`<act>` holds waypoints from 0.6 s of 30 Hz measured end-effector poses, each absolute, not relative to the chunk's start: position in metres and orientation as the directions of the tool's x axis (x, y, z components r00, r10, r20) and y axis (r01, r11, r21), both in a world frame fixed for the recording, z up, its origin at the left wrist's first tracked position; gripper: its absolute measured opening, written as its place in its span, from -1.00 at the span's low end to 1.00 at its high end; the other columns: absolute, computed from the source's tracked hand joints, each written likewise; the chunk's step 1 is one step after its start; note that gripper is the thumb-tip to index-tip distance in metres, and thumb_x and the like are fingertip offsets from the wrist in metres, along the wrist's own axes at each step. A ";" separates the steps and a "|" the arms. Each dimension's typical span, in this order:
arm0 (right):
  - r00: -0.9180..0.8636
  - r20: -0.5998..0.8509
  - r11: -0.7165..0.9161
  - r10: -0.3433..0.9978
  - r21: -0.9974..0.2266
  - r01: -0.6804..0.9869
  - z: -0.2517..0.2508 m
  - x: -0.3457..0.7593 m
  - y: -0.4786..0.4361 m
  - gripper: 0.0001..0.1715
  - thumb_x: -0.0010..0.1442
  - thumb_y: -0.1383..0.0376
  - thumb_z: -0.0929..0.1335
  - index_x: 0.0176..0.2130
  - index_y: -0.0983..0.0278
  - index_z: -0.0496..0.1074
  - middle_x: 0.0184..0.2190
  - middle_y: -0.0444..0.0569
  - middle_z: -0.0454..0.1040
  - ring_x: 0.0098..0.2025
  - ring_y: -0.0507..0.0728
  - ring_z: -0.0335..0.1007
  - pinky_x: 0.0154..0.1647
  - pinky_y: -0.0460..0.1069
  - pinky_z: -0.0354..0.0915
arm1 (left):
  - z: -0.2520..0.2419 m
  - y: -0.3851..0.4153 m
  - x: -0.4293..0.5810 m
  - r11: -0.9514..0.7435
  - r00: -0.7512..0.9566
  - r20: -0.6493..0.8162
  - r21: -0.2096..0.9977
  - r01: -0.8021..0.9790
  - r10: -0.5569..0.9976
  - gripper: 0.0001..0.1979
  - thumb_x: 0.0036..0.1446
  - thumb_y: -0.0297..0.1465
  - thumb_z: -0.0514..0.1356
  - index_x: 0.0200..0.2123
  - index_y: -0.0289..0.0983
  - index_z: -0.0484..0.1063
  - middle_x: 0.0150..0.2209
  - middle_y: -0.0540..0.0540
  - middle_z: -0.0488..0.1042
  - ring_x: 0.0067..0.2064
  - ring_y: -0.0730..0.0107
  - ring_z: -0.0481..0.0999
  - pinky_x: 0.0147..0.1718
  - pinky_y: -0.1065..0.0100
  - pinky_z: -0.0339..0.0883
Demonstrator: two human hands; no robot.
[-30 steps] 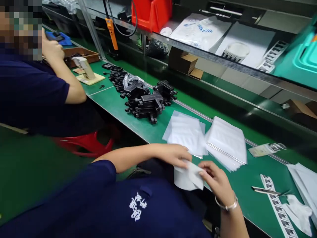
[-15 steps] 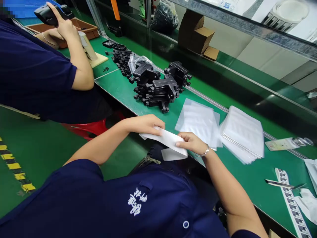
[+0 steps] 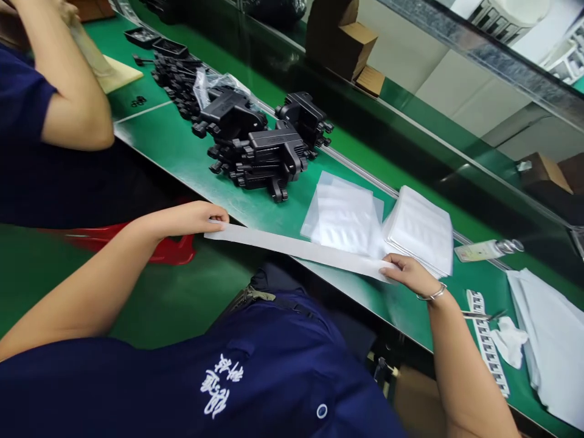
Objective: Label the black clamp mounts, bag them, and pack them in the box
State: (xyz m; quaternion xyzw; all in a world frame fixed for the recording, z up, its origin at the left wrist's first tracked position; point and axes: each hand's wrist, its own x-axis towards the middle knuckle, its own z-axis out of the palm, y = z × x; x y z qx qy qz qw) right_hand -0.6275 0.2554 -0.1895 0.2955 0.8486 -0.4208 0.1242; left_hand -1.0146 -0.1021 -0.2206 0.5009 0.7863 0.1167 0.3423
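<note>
A long white paper strip (image 3: 296, 245) is stretched between my two hands, over the front edge of the green table (image 3: 182, 159). My left hand (image 3: 196, 218) pinches its left end, and my right hand (image 3: 408, 272), with a bracelet at the wrist, grips the right end. The side facing me looks blank. Behind the strip lie several clear plastic bags (image 3: 343, 216), spread loosely. Beside them, near my right hand, is a neat stack of white translucent bags (image 3: 422, 226).
Black plastic devices (image 3: 274, 146) are piled left of the bags. At the right lie a printed label strip (image 3: 488, 347), crumpled white paper (image 3: 510, 342), a small bottle (image 3: 483, 250) and large white sheets (image 3: 552, 340). A co-worker's arm (image 3: 73, 91) is at the far left.
My hands have moved apart, pulling the folded, curled strip out to a long, nearly straight band. The camera view has shifted to the right.
</note>
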 end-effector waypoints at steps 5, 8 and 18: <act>-0.722 -0.409 0.282 0.558 -0.725 0.628 -0.212 -0.608 0.268 -0.57 -0.15 0.00 0.45 -0.42 0.29 0.42 -0.59 -0.19 0.27 -0.53 0.01 0.12 -0.49 -0.04 0.06 | -0.244 -0.100 -1.022 0.561 -0.368 -0.423 0.645 0.519 0.828 -0.71 0.10 -0.16 0.16 -0.35 -0.29 0.43 -0.44 0.07 0.43 -0.36 0.45 0.33 -0.35 0.48 0.15; -0.671 -0.365 0.202 0.646 -0.765 0.611 -0.223 -0.601 0.269 -0.49 -0.20 -0.03 0.46 -0.38 0.29 0.40 -0.58 -0.19 0.29 -0.52 0.01 0.15 -0.49 -0.04 0.08 | -0.259 -0.098 -1.023 0.563 -0.438 -0.423 0.784 0.263 0.793 -0.59 -0.10 -0.07 0.31 -0.29 -0.25 0.40 -0.41 0.10 0.44 -0.31 0.43 0.37 -0.31 0.46 0.19; -0.621 -0.323 0.183 0.714 -0.771 0.611 -0.243 -0.590 0.278 -0.44 -0.21 -0.01 0.50 -0.30 0.29 0.40 -0.57 -0.19 0.30 -0.51 0.03 0.20 -0.46 -0.02 0.12 | -0.278 -0.096 -1.026 0.479 -0.562 -0.355 0.874 0.084 0.747 -0.42 -0.22 -0.22 0.39 -0.12 -0.27 0.30 -0.53 0.12 0.36 -0.43 0.42 0.37 -0.41 0.42 0.21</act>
